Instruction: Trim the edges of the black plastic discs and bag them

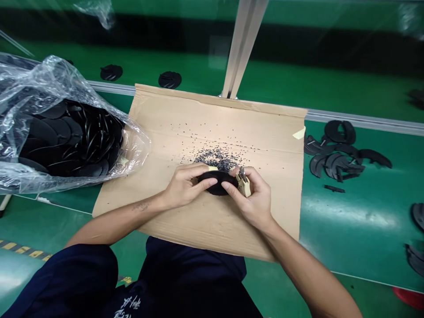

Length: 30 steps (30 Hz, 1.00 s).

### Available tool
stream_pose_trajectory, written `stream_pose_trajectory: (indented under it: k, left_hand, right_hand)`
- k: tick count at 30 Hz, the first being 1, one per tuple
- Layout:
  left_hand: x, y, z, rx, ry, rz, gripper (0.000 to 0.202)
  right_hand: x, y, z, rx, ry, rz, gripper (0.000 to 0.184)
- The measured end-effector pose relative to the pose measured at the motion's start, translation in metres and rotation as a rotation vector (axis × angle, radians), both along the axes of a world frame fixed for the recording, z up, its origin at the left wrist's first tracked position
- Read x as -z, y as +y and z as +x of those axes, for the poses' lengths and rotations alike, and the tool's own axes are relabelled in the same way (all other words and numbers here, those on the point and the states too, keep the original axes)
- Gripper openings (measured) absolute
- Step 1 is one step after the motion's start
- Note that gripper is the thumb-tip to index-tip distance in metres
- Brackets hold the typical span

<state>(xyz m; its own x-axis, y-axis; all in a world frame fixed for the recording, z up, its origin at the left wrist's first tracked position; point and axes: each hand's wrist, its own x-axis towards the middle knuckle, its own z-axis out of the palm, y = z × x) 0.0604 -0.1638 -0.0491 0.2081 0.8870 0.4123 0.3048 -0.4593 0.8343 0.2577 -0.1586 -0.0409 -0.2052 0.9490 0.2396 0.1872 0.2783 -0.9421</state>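
A round black plastic disc (218, 183) is held between both hands, low over the cardboard sheet. My left hand (187, 185) pinches its left edge, thumb on top; a piece of pale yellow tape (213, 168) shows at the fingertips. On the other side my right hand (255, 198) grips the disc's right edge with its thumb. Tucked in that same hand are nippers (244, 182) with cream handles, their dark metal jaws pointing away from me. Just beyond the disc lies a scatter of tiny black bits (220, 157).
Cardboard (165, 221) covers the green table. At left, a clear plastic bag (56, 75) holds many black discs. Curved black pieces (338, 161) lie in a pile at right. Behind stands a metal post (243, 48), with black discs (169, 80) beyond the rail.
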Motion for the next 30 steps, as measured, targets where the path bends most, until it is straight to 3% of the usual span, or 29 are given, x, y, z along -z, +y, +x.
stream_pose_trajectory:
  k: [5, 9, 13, 19, 30]
  left_hand:
    - [0.002, 0.002, -0.0039, 0.04, 0.147, 0.235, 0.015]
    - [0.0027, 0.0034, -0.0055, 0.024, 0.263, 0.379, 0.02]
    - [0.0008, 0.0059, -0.007, -0.016, 0.182, 0.342, 0.034]
    - [-0.0021, 0.0075, -0.0077, 0.048, 0.041, 0.252, 0.029]
    - [-0.0018, 0.0045, -0.0093, 0.064, 0.014, 0.311, 0.021]
  right_hand:
    - [-0.0019, 0.0036, 0.0038, 0.004, -0.117, 0.172, 0.017]
    - [-0.0037, 0.0067, 0.0056, -0.077, -0.203, 0.325, 0.014]
    - [-0.002, 0.0067, 0.0042, -0.099, -0.16, 0.366, 0.02]
    - [0.0001, 0.0055, 0.0024, -0.113, -0.133, 0.366, 0.022]
    - [-0.0043, 0.0049, 0.0031, -0.152, -0.146, 0.304, 0.016]
